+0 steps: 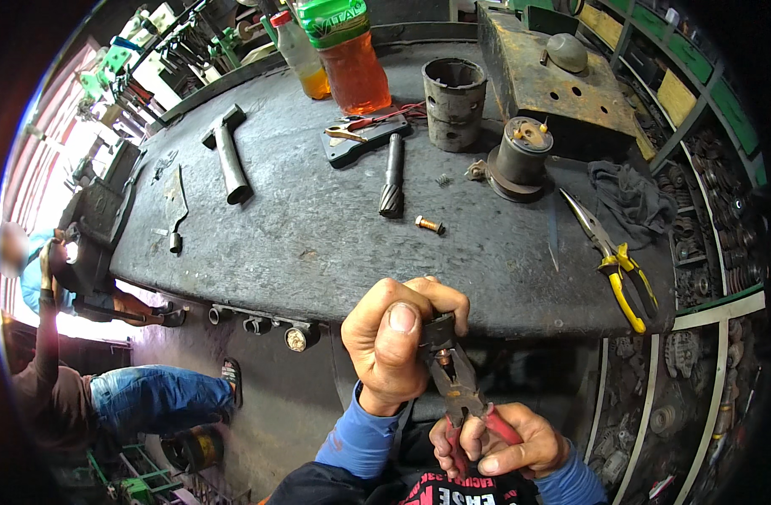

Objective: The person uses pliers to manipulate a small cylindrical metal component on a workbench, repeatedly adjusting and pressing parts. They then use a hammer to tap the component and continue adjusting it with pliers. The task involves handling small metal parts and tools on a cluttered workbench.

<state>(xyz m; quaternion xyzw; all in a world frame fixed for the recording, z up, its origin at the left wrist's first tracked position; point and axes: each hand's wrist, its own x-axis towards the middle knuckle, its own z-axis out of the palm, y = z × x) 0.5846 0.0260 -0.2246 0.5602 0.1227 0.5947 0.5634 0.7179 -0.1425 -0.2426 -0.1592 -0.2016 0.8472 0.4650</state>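
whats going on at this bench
A person at a dark workbench squeezes red-handled pliers with the right hand, the jaws closed on a small part pinched in the left hand. A hammer, a splined shaft and yellow-handled pliers lie on the bench.

Daylight came in hard from 9 o'clock and blew out that edge to white. Worktop [318, 227] was evenly lit, soft short shadows falling toward 3 o'clock, dull sheen on its surface. Shelves [705, 168] at 3 o'clock were dim. Heavy fisheye bend, black vignette at corners. Centre sharp, rim smeared.
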